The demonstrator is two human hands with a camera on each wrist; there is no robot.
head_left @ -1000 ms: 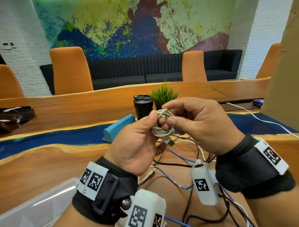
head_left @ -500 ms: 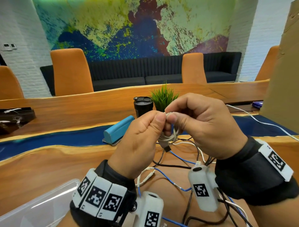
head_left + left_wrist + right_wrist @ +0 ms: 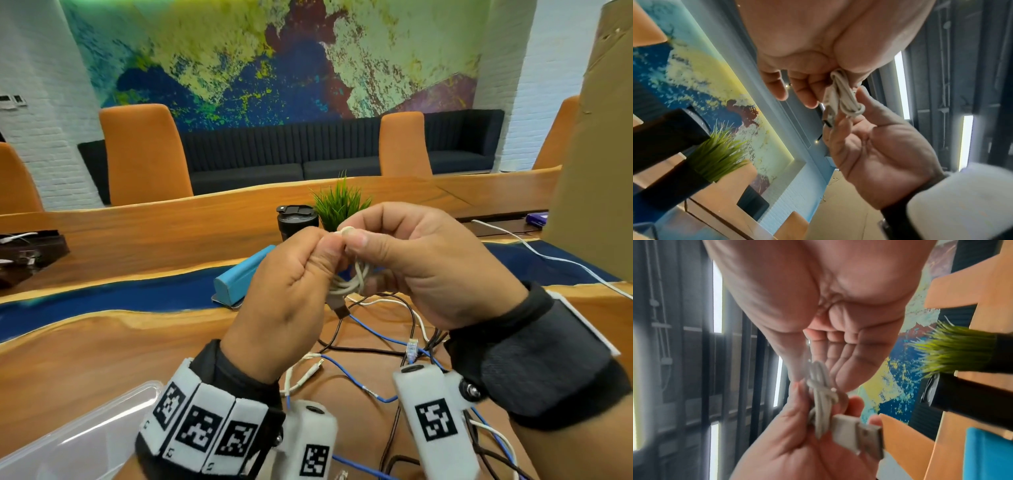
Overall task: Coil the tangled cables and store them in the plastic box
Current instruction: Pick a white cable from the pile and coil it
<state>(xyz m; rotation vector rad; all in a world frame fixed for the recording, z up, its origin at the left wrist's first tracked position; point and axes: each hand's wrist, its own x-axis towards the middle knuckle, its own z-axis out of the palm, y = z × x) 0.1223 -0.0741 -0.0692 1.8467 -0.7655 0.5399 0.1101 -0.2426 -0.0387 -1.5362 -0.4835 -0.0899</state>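
Observation:
A small white coiled cable point(image 3: 357, 281) hangs between my two hands above the table, its USB plug point(image 3: 339, 309) pointing down. My left hand point(image 3: 325, 251) grips the bundle from the left. My right hand point(image 3: 352, 236) pinches the cable's top loop between thumb and forefinger. The left wrist view shows the white coiled cable point(image 3: 844, 95) wrapped round its middle, and the right wrist view shows the USB plug point(image 3: 859, 438) close up. Loose blue, black and white cables point(image 3: 376, 339) lie tangled on the table below. The clear plastic box point(image 3: 85, 428) sits at the lower left.
A black tumbler point(image 3: 297, 222), a green potted plant point(image 3: 339, 205) and a blue case point(image 3: 243, 274) stand just beyond my hands. A cardboard sheet point(image 3: 596, 171) rises at the right, with a white cord point(image 3: 548, 257) running past it. A dark tray point(image 3: 27, 250) lies far left.
Both hands rose a little and closed together. The round coil is now squeezed narrow between them, and my right thumb and forefinger have moved to pinch its top.

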